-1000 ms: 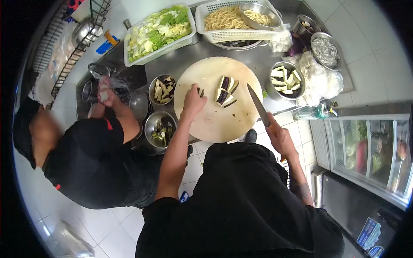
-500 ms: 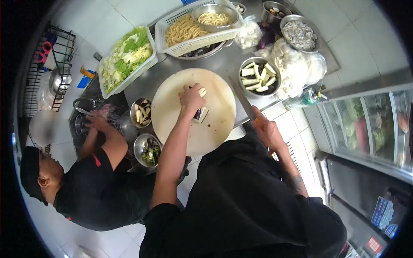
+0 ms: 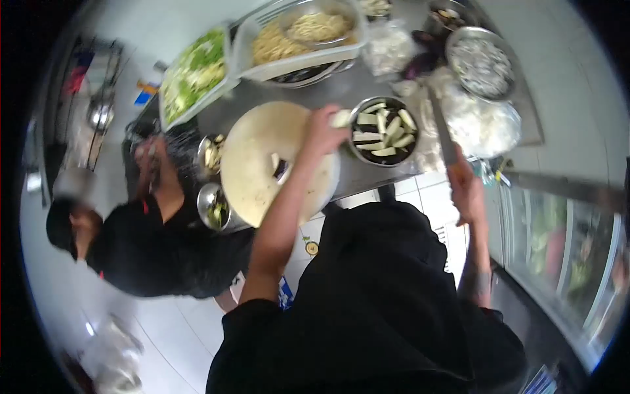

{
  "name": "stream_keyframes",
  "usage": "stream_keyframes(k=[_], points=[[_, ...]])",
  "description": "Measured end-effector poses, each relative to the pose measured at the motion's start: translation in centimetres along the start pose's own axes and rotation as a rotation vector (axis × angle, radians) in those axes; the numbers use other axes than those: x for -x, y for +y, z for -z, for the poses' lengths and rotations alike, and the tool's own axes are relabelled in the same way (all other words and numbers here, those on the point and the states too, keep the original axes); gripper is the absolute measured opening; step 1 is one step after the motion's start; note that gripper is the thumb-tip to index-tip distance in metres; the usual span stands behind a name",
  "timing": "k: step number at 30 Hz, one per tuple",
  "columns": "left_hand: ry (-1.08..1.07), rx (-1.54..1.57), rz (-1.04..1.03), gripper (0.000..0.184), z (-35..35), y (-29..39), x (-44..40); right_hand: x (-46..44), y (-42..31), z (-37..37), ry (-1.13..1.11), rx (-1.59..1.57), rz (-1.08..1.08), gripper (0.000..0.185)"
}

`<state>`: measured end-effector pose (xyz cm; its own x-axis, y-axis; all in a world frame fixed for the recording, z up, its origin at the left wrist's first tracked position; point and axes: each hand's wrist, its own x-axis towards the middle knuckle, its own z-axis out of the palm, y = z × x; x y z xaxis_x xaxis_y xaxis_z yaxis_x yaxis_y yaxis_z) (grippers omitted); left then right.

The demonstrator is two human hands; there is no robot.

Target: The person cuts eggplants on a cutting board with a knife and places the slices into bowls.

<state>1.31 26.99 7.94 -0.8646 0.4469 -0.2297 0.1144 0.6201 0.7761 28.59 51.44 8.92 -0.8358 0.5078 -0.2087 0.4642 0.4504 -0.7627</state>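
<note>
Pale cut eggplant (image 3: 340, 119) (likely sticks, blurred) is pinched in left hand (image 3: 325, 131); knife (image 3: 441, 125) gripped in right hand (image 3: 465, 189).

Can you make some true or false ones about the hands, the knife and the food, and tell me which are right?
1. The right hand holds a knife. True.
2. The left hand is beside a metal bowl of cut strips, holding something pale. True.
3. The blade is pressed on the round cutting board. False: it is off the board, to the right of that bowl.
4. Nothing lies on the board. False: a dark-skinned, pale-fleshed piece does.
5. Leafy greens fill a tub. True.
6. The person is alone. False: a co-worker in black is on the left.
</note>
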Motion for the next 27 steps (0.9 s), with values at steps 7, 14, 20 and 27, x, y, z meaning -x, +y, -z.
stream_keyframes(k=[7,14,20,27], points=[[-0.001,-0.22,-0.111,0.088,-2.8,4.2,2.6,-2.5,-1.2,2.4,-0.065,-0.067,-0.04,0.059],[-0.177,-0.58,0.164,0.108,7.5,-11.8,7.2,-4.6,0.4,2.3,-0.079,-0.014,-0.025,0.058],[0.05,-0.51,-0.056,0.038,6.9,-14.0,5.2,-5.5,-0.1,2.2,-0.065,-0.012,0.086,0.055],[0.054,-0.385,-0.07,0.035,3.6,-6.3,2.2,-4.0,1.1,2.8,-0.02,-0.069,0.03,0.054]])
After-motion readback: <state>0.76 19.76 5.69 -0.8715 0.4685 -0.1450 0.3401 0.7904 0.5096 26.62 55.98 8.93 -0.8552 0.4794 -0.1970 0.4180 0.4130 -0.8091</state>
